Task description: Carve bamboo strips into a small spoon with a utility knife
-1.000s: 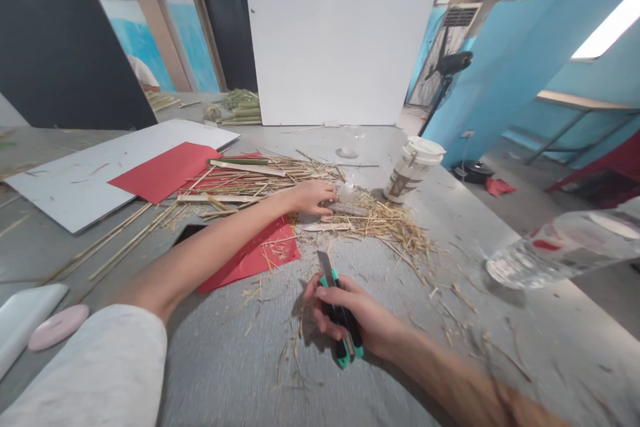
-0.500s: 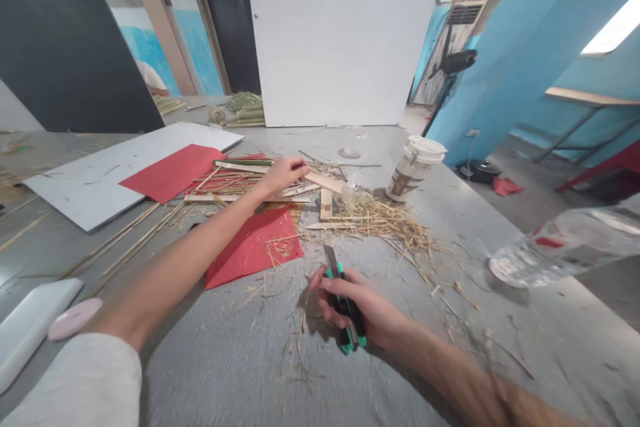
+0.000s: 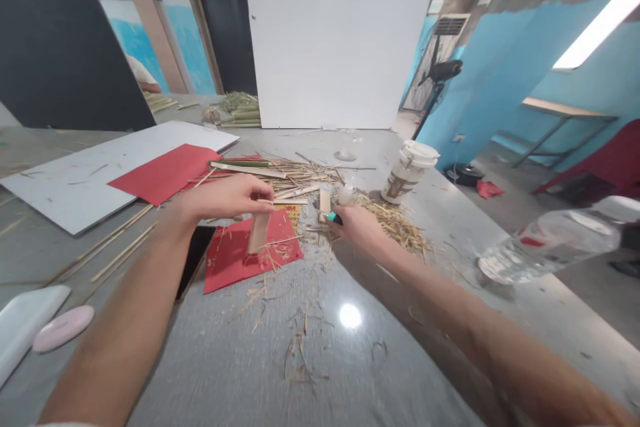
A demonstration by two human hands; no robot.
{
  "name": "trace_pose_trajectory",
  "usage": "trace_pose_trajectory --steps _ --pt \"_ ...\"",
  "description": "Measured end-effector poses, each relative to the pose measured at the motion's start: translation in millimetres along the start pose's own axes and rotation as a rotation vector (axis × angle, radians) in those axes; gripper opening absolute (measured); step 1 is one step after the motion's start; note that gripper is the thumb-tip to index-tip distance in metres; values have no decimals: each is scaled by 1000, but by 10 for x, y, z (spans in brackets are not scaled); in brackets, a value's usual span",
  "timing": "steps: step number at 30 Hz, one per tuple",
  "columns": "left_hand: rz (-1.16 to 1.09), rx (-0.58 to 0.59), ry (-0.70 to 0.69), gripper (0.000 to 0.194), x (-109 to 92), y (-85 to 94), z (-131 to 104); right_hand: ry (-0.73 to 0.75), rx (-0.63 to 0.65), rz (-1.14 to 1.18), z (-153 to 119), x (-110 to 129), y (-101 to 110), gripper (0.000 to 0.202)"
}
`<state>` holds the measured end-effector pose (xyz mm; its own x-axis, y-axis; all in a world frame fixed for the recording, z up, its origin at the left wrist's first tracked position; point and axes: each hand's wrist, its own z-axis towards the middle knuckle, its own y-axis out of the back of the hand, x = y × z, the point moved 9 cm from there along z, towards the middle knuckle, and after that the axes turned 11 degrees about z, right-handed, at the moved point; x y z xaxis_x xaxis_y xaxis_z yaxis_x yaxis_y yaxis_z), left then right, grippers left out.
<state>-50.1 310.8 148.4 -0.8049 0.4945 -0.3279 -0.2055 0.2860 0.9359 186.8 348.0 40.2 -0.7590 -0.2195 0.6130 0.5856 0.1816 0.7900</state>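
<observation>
The left hand (image 3: 250, 199) grips a flat wood strip (image 3: 259, 232) between thumb and fingers, its lower end over the near red sheet (image 3: 235, 263); whether they touch cannot be told. The right hand (image 3: 359, 223) is curled around the cutter (image 3: 333, 217), whose teal end shows at the fingers; the hand hides the rest, blade included.

Just beyond the right hand are a wood block (image 3: 325, 202) and a small clear bottle (image 3: 345, 194), with straw (image 3: 403, 227) spread beside it. Sticks (image 3: 300, 172) lie in a loose pile beyond the left hand. A dark slab (image 3: 194, 259) is partly covered by the left forearm.

Farther out, a lidded cup (image 3: 401, 177) stands beyond the straw, and a water bottle (image 3: 547, 240) is near the table's (image 3: 310, 373) right edge. At left, the far red sheet (image 3: 165, 173) overlaps a flat white board (image 3: 70, 180); a pink case (image 3: 64, 329) touches or nearly touches a white case (image 3: 30, 323). An upright white board (image 3: 340, 50) blocks part of the room behind.
</observation>
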Motion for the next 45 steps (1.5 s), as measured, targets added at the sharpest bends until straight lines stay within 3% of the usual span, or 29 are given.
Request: trace_pose_trajectory --steps 5,10,12,17,20,23,29,32,35,40,42,45 --pt "31 81 -38 27 83 -104 32 -101 -74 -122 395 64 3 42" --pt "51 89 -20 25 206 -133 31 -71 -49 -82 560 202 -81 42" --pt "47 93 -26 26 211 -119 8 -36 -68 -41 586 262 18 42" --pt "23 92 -25 26 201 -37 -57 0 -132 28 571 280 502 37" --pt "22 83 -27 27 192 -1 -75 13 -94 64 467 203 622 42" --pt "17 85 -38 29 178 -4 -80 21 10 102 297 107 523 51" --pt "-4 86 -34 28 210 -41 -67 -17 222 87 -4 -47 259 32" --pt "-30 92 -24 27 232 -77 -46 -48 265 51 -22 -98 195 38" --pt "-60 89 -35 24 182 -110 -7 -42 211 22 58 -110 155 41" --pt "-218 171 -72 25 18 -234 52 -13 -58 30 179 -94 258 39" --pt "-283 213 -69 26 -20 -279 58 6 -134 80 165 -41 329 30" --pt "-312 191 -77 25 -57 -260 66 74 -108 222 84 171 320 20"
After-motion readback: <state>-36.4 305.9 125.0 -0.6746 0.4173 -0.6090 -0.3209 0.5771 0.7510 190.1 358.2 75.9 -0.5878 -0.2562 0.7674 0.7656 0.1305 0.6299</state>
